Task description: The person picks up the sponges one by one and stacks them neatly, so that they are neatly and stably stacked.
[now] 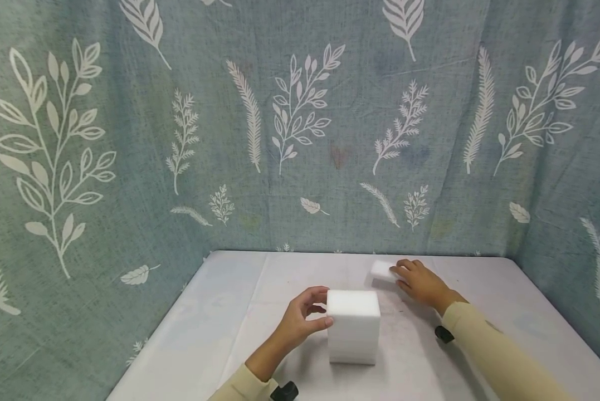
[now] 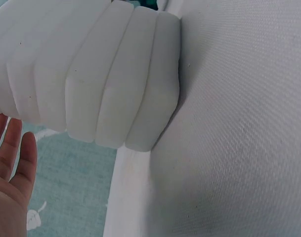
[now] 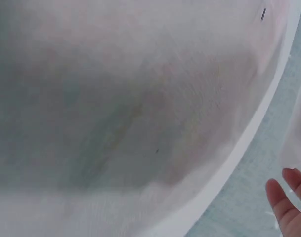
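Observation:
A neat stack of white foam blocks (image 1: 354,337) stands upright on the table in the head view. My left hand (image 1: 298,320) holds its upper left side, thumb at the front edge and fingers toward the back. Several layers of the stack (image 2: 98,84) show in the left wrist view, with fingertips (image 2: 27,143) right at its edge. Farther back and to the right, my right hand (image 1: 421,283) grips one more white block (image 1: 381,270) by its right end. Only a strip of that block (image 3: 296,136) shows in the right wrist view, beside the fingers (image 3: 279,197).
A white cloth covers the table (image 1: 259,278), its far edge close to the back curtain. Blue-green curtains (image 1: 259,211) with a white leaf pattern hang at the back and both sides. Each wrist carries a small black device (image 1: 444,334).

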Available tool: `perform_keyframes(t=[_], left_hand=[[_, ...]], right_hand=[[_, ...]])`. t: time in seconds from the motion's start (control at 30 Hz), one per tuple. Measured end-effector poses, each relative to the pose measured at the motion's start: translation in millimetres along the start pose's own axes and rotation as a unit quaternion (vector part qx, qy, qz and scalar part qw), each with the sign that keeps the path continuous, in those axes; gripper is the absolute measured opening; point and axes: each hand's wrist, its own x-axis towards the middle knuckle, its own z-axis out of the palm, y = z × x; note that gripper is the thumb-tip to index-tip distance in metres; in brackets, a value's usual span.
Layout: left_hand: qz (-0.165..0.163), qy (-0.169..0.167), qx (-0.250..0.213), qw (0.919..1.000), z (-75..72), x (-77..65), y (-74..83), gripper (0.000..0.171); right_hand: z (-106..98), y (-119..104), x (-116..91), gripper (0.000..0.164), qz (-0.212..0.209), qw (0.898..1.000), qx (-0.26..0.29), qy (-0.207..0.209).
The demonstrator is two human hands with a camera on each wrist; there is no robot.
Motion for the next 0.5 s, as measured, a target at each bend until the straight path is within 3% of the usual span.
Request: perform_keyframes(t=[0.27,0.5], left_hand=[[-0.009,0.002,-0.005,0.9999,0.3,-1.3,2.5,0.053],[-0.002,0.000,-0.004,1.0000,-0.2,-0.7,1.4,0.052]], right_hand=[[-9,-5,-6,0.037,-0.047,0.999,-0.004,0.026],[-30,-14,-11,0.038,-0.082,0.995,0.004,0.057]])
